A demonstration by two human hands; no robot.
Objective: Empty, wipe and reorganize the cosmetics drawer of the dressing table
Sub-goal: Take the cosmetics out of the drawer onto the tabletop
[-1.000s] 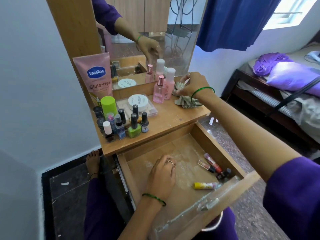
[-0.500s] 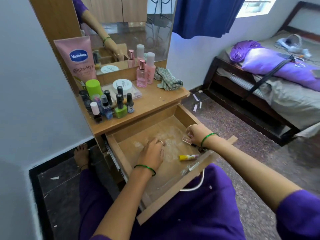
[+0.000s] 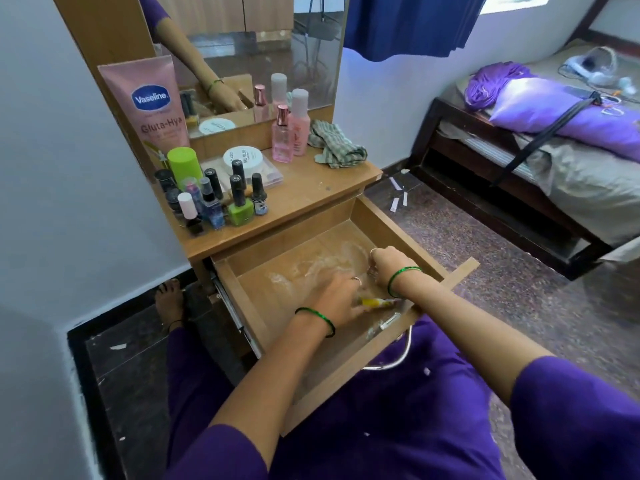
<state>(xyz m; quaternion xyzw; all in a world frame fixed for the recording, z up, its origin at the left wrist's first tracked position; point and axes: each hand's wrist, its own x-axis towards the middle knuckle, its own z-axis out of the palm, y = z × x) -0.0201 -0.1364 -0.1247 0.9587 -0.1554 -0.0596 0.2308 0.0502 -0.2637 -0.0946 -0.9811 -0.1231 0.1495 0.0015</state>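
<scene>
Both hands in drawer (image 3: 242, 299) near its front right corner, left hand (image 3: 334, 303) fingers grasping yellow tube (image 3: 377, 302), right hand (image 3: 388, 266) fingers' state untellable; crowded reach risks dropping tube

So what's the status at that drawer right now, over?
Both hands down in the open drawer. Left hand reaching onto the yellow tube, grip unclear. Right hand curled over something small, hidden. Cloth lying on the tabletop, wiping not yet started.
</scene>
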